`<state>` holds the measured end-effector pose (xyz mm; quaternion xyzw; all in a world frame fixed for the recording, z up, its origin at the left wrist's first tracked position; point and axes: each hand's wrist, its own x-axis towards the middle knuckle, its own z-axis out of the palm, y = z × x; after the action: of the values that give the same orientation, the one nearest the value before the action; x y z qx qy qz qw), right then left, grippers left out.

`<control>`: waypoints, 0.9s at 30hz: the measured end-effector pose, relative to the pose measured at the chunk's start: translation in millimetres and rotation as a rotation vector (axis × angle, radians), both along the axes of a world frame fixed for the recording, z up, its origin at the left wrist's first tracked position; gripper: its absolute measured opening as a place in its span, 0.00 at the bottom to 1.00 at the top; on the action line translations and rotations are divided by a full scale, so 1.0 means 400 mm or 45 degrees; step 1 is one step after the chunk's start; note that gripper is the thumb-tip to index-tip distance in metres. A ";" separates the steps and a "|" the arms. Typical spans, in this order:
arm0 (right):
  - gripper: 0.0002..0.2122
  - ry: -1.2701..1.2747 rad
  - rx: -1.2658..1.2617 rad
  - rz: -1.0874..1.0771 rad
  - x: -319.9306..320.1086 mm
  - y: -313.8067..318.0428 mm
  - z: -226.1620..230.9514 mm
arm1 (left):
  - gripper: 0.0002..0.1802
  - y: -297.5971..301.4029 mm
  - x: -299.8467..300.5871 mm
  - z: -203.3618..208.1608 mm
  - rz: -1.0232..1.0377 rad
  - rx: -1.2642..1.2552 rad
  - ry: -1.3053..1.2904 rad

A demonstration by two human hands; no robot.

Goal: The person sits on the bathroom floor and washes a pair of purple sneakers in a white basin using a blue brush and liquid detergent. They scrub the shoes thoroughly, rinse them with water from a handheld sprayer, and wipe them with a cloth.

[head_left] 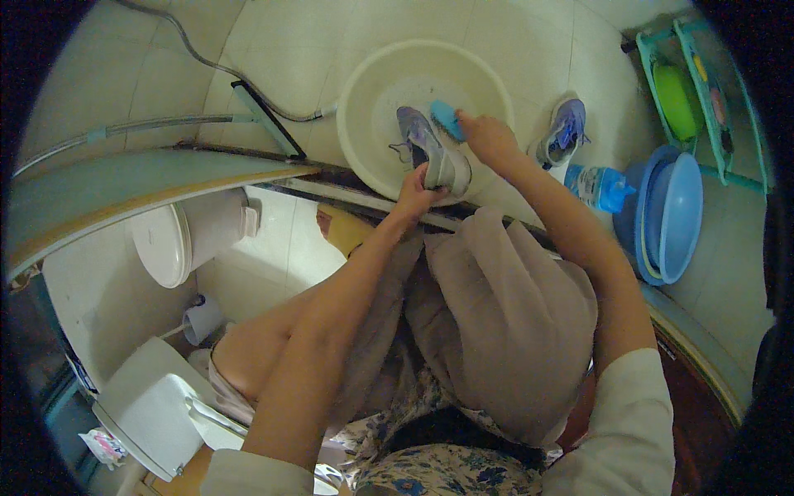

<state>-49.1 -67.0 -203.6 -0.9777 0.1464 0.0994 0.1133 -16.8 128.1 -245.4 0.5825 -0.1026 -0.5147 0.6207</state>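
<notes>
A grey and purple sneaker (442, 157) is tilted over a large cream basin (364, 83), which has a little cloudy water in the bottom. My left hand (418, 197) grips this shoe by its heel end, fingers at the collar. In my right hand (490, 139) is a blue scrubbing brush (447, 121), held by its handle with the head close beside the shoe. Whether the bristles touch the shoe I cannot tell. A second purple and grey sneaker (565, 134) rests on the tiled floor, right of the basin.
Right of the basin are a blue-labelled bottle (597, 188), stacked blue basins (680, 217) and a green rack (703, 99). A metal hose (240, 81) reaches the basin's left rim. A raised sill (331, 192) crosses before me; a lidded white bin (169, 244) stands at left.
</notes>
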 end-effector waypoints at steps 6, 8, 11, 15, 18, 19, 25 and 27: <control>0.18 -0.056 -0.160 -0.128 0.040 -0.048 -0.164 | 0.27 0.005 0.016 -0.008 -0.011 -0.089 -0.197; 0.19 -0.016 -0.140 -0.109 0.053 -0.046 -0.202 | 0.28 0.023 0.026 -0.001 -0.085 -0.007 -0.189; 0.19 0.106 -0.017 -0.113 0.094 -0.016 -0.190 | 0.25 0.024 0.037 0.039 0.025 0.040 -0.177; 0.19 0.023 -0.029 -0.162 0.107 -0.058 -0.215 | 0.24 -0.011 0.047 0.058 0.134 0.013 -0.119; 0.16 -0.140 0.169 -0.127 0.064 -0.072 -0.181 | 0.25 -0.034 0.046 0.046 0.242 -0.099 -0.065; 0.16 -0.242 0.279 -0.138 0.066 -0.068 -0.125 | 0.25 -0.035 0.053 0.045 0.201 -0.061 -0.089; 0.15 0.146 0.323 -0.074 -0.042 0.095 0.213 | 0.22 -0.081 0.045 0.046 0.263 -0.061 0.050; 0.15 0.056 0.273 -0.096 -0.026 0.093 0.170 | 0.20 -0.102 0.025 0.047 0.282 -0.031 0.139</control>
<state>-59.6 -29.6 -135.6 -0.9513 0.1741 0.1317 0.2177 -6.7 87.3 -226.7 0.5538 -0.0099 -0.4726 0.6855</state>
